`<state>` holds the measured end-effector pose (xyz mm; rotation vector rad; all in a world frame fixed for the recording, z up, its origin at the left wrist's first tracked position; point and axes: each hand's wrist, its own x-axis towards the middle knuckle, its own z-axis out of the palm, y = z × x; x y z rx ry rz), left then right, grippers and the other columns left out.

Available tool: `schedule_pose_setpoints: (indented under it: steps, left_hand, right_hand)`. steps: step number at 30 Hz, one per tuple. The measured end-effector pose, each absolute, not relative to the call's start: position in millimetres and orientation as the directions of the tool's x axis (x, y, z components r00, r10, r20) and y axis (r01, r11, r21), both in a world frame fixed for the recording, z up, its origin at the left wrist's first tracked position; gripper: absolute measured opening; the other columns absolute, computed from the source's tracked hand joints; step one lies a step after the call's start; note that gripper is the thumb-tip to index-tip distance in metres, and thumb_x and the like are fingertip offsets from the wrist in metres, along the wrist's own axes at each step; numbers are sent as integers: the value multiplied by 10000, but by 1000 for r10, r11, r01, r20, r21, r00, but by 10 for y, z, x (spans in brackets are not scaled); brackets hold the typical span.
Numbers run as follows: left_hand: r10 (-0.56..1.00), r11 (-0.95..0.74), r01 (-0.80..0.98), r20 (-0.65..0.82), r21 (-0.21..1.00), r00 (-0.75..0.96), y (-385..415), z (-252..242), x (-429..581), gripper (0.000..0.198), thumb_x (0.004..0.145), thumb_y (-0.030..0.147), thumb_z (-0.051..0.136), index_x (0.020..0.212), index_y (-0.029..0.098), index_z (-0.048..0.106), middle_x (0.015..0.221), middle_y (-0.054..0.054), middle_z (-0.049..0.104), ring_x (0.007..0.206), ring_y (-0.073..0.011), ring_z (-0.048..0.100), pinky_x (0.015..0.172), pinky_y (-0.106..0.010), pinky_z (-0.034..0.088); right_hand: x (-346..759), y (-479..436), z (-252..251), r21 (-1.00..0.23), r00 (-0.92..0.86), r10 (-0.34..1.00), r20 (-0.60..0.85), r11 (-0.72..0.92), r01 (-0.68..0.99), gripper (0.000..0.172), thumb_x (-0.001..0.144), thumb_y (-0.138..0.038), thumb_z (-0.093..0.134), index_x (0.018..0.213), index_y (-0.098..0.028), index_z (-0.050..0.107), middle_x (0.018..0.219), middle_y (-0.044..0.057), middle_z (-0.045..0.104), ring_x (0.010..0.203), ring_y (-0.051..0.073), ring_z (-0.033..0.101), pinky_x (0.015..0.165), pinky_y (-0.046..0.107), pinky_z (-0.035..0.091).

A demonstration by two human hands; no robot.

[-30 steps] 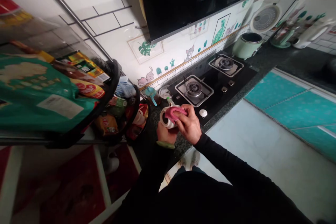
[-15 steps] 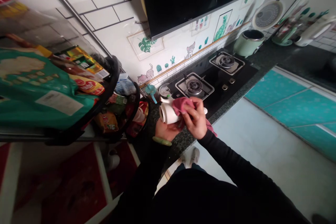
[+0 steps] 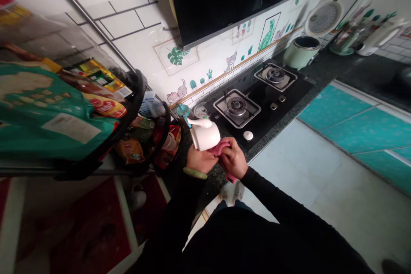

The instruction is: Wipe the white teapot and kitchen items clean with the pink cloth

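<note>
The left hand (image 3: 199,160) is cupping a pot (image 3: 208,136), ideally firmly, near the worktop (image 3: 215,183) edge, the right hand (image 3: 235,160) pinching a cloth (image 3: 219,148).

From here I see a dark speckled countertop (image 3: 329,70) carrying a black gas hob (image 3: 261,125), with a small white lid (image 3: 248,136) lying on it near the hob's front edge. Left of the hob I make out a blue-topped container (image 3: 183,110); just past its right end stands an open pale green rice cooker (image 3: 302,55), then a white kettle (image 3: 380,40).
</note>
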<state>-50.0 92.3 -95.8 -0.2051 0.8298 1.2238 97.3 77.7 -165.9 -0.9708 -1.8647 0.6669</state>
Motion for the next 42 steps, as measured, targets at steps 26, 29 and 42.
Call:
schedule_pose_setpoints:
  steps: [26, 29, 42]
  left_hand:
    - [671, 374, -841, -740, 391, -45, 818, -981, -256, 315, 979, 353, 476, 1141, 174, 679, 956, -104, 758, 802, -278, 730, 631, -392, 599]
    - [683, 359, -832, -727, 423, -74, 837, -990, -200, 332, 997, 359, 433, 1121, 176, 681, 953, -97, 759, 801, -269, 730, 627, -379, 600]
    - [643, 391, -882, -764, 263, 58, 812, -950, -252, 311, 1010, 357, 495, 1141, 163, 701, 939, -121, 767, 810, -265, 739, 650, -385, 615]
  right_hand:
    - [1228, 1358, -1139, -969, -361, 920, 152, 67, -238, 476, 767, -503, 878, 1020, -220, 590, 988, 7, 650, 888, 162, 599, 838, 302, 515]
    - [1224, 1362, -1116, -964, -328, 933, 149, 64, -257, 488, 748, -506, 894, 1003, -220, 592, 1000, 9, 647, 899, 164, 590, 859, 307, 509]
    - [1182, 1203, -1424, -983, -126, 992, 12, -11, -181, 441, 777, -586, 806, 914, -223, 595, 849, -11, 585, 767, 149, 518, 714, 278, 487]
